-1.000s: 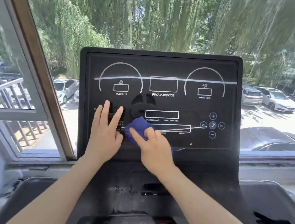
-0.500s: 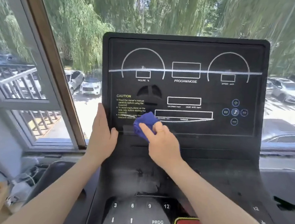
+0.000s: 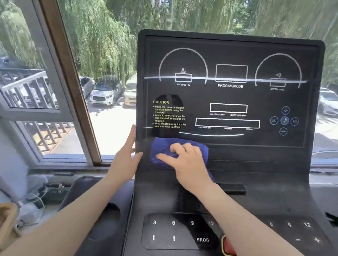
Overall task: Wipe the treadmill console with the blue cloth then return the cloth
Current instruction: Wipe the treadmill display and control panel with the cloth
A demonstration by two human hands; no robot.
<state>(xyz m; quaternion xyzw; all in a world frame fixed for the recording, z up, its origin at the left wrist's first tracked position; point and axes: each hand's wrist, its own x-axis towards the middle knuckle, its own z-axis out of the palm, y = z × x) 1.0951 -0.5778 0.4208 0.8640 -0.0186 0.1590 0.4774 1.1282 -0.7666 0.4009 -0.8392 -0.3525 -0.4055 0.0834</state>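
The cloth (image 3: 162,149) under the fingers (image 3: 174,147) of the right hand (image 3: 189,163) was deep blue, plain and without pattern, and the treadmill console (image 3: 227,92) above those fingers was black with white outline arcs and boxes, white lettering, a yellow caution heading (image 3: 161,102) and blue-ringed round buttons (image 3: 284,120). Nearer than the fingers, the keypad (image 3: 173,231) was black with white numerals and arrows, and beside it sat a red button (image 3: 229,246) edged in yellow. Off past the fingers of the left hand (image 3: 126,156), the window frame (image 3: 67,75) was brown against grey.
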